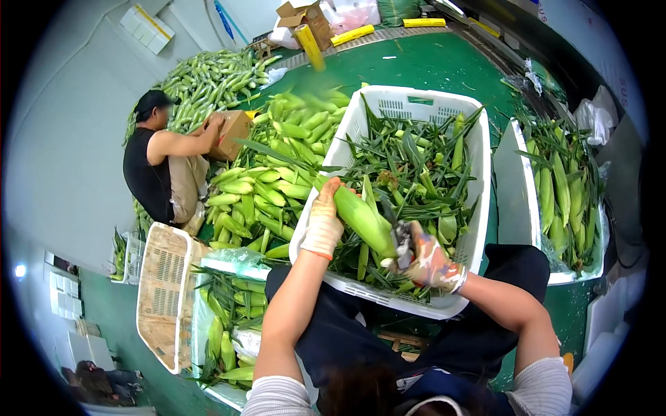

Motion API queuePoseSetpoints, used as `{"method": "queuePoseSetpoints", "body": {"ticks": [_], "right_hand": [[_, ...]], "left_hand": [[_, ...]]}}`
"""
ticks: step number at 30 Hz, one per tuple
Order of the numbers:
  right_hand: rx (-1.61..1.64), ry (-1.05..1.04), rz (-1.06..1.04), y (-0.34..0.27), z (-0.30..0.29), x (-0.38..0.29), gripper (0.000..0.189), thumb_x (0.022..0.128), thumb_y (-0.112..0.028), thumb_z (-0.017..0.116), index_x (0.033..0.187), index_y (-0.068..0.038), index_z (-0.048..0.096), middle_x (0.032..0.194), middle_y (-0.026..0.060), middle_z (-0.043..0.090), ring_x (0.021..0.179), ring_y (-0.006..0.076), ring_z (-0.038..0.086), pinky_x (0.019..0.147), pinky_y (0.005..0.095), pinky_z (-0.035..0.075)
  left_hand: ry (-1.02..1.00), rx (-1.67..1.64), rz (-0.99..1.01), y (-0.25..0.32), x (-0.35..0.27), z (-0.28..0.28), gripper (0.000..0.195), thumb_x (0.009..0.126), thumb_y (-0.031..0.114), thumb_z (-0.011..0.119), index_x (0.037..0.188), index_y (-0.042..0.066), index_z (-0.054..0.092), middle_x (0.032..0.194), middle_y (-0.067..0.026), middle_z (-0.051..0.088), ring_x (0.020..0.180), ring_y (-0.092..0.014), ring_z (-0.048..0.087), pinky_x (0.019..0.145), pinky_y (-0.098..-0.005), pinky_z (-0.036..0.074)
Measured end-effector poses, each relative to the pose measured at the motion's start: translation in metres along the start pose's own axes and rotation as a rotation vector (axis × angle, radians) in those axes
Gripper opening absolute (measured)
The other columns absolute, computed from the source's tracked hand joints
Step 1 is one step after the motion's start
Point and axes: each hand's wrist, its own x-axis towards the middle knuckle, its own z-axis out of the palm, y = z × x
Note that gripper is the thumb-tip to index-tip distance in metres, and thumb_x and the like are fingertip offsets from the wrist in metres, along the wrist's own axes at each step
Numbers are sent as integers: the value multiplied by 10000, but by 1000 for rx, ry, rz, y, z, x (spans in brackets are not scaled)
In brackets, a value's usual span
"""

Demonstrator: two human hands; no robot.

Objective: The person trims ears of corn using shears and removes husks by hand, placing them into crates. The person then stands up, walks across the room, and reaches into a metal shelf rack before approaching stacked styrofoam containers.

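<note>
My left hand [323, 221], in a pale glove with an orange cuff edge, grips an ear of corn [362, 221] in its green husk near the upper end. The ear slants down to the right. At its lower, pale stem end is my right hand [429, 260], in a patterned glove, closed around a dark metal hand tool [403, 240]. The tool touches or nearly touches the stem; its exact form is partly hidden by the fingers. Beneath both hands, a white plastic crate [483, 208] holds loose leaves and husk trimmings [411, 156].
Left of the crate lies a heap of husked-green corn ears [270, 192]. A person [156, 151] sits beyond it, hands on a cardboard box [229, 135]. Foam boxes of corn stand at right [520, 182] and lower left [229, 385]. A stained crate [164, 296] is tipped nearby.
</note>
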Motion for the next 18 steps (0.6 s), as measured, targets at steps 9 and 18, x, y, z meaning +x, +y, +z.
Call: {"method": "queuePoseSetpoints", "body": {"ticks": [9, 18], "right_hand": [[92, 318, 101, -1, 32, 10, 471, 711, -219, 752, 1038, -33, 469, 756, 61, 602, 657, 185, 579, 629, 314, 503], [51, 72, 365, 20, 48, 41, 616, 665, -305, 804, 1127, -22, 509, 947, 117, 628, 841, 215, 605, 758, 355, 484]], "left_hand": [[127, -43, 146, 37, 20, -10, 225, 848, 199, 612, 964, 13, 559, 765, -85, 588, 673, -228, 605, 652, -356, 513], [91, 395, 748, 24, -20, 20, 363, 882, 350, 628, 975, 32, 477, 681, -64, 620, 599, -133, 562, 611, -254, 474]]}}
